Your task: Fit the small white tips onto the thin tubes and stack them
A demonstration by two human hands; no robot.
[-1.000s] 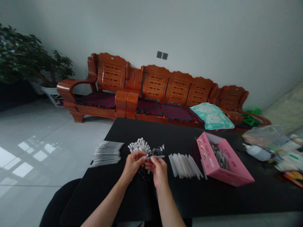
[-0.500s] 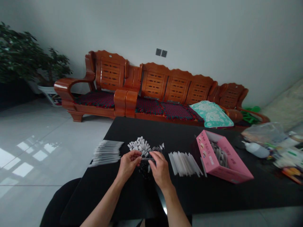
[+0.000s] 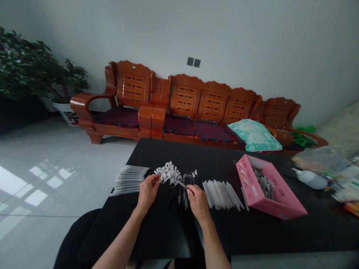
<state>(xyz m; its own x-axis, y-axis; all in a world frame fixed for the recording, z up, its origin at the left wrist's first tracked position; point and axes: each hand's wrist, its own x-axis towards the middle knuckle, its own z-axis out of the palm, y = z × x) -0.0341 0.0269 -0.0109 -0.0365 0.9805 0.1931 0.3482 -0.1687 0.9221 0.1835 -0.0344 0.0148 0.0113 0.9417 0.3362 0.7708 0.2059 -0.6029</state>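
My right hand (image 3: 198,201) is closed on one end of a slim grey pen-like tube (image 3: 183,184), whose other end points up and left toward a pile of small white caps (image 3: 169,172). At the left edge of that pile, the fingertips of my left hand (image 3: 149,189) are pinched together; what they hold, if anything, is too small to make out. Beside my right hand lies a bunch of thin dark sticks (image 3: 185,196) with some pale tips. Small black pieces (image 3: 172,201) sit between my hands. A row of slim white pen-like sticks (image 3: 130,180) lies to the left.
Right of my hands lies a row of translucent tubes (image 3: 221,194). A pink box (image 3: 280,198) holding grey pieces stands beyond it on the black table (image 3: 157,231). A white bottle (image 3: 311,179) and plastic bags are farther right. A wooden sofa (image 3: 182,97) stands behind.
My hands, together at the tube before, have moved apart. The left has released it and gone to the edge of the white caps; the right keeps the tube, now tilted. The view has shifted slightly.
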